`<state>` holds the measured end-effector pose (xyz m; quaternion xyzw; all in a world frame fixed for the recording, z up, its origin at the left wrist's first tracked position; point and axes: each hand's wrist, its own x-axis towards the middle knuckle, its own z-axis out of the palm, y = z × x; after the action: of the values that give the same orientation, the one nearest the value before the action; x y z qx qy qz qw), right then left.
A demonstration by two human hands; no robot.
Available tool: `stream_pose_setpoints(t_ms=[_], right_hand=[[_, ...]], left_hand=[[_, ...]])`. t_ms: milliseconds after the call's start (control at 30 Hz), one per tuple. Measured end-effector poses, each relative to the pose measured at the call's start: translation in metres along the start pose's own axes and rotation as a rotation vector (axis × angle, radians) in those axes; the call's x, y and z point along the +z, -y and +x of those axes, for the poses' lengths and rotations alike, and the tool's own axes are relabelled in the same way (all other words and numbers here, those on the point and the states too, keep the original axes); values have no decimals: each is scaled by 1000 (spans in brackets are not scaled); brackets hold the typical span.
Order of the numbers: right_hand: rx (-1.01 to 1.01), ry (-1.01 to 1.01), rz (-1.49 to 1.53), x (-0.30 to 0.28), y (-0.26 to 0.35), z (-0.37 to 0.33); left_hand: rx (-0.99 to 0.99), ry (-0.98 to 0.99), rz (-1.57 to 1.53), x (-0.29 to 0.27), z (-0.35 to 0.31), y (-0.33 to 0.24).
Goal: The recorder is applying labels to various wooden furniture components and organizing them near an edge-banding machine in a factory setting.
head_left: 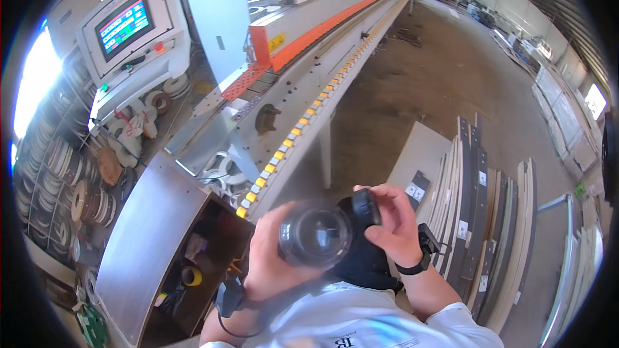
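Close in front of my body, my left hand (271, 258) is wrapped round a clear, round-mouthed bottle (316, 240), seen almost straight from above. The bottle looks uncovered, and its contents are blurred. Just right of its rim, my right hand (396, 222) pinches a dark, round cap (366, 208) between thumb and fingers. The cap is apart from the bottle's mouth. Both wrists wear dark bands with small devices on them.
A long machine with a yellow-toothed rail (293, 134) runs ahead. A control screen (126, 24) stands at the far left, above shelved rolls of edging (90, 203). Near left is a cabinet (148, 232) holding yellow tape (191, 276). Upright panels (480, 219) lean at right.
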<state>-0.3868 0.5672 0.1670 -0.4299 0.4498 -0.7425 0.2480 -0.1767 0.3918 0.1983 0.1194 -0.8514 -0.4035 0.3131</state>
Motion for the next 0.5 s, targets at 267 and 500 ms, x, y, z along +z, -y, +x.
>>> stream_pose_setpoints(t_ms=[267,500], right_hand=[[-178,302,-638,9,13,12],[-118,499,-679,7,-1,12]], left_hand=[[-128,26,151,44,-36,43],[-158,69,202,50,-45,55]])
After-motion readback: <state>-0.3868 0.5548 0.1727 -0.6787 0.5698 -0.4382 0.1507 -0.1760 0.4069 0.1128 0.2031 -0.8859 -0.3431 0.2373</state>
